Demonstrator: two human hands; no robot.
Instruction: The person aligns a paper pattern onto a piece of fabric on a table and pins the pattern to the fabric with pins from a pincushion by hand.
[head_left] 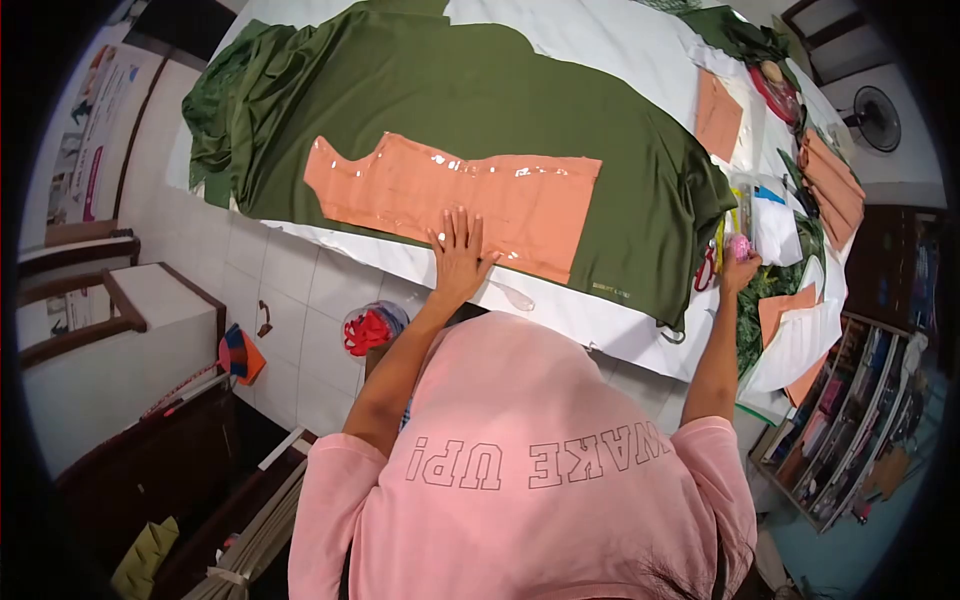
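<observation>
My left hand [460, 262] lies flat, fingers spread, on the lower edge of an orange pattern piece [470, 205] with shiny tape patches. The piece rests on dark green fabric [420, 90] spread over a white-covered table. Out at the right, my right hand [738, 268] has its fingers closed round a small pink object [739, 246], whose exact kind is too small to tell. Red-handled scissors [706, 268] lie just left of that hand, beside the fabric's edge.
Orange and white pieces [790, 320] lie at the table's right, with a clear container [743, 205] nearby. Below the table's front edge stands a bin [372, 328] with red material. A fan [876, 119] and a shelf rack [840, 420] are on the right.
</observation>
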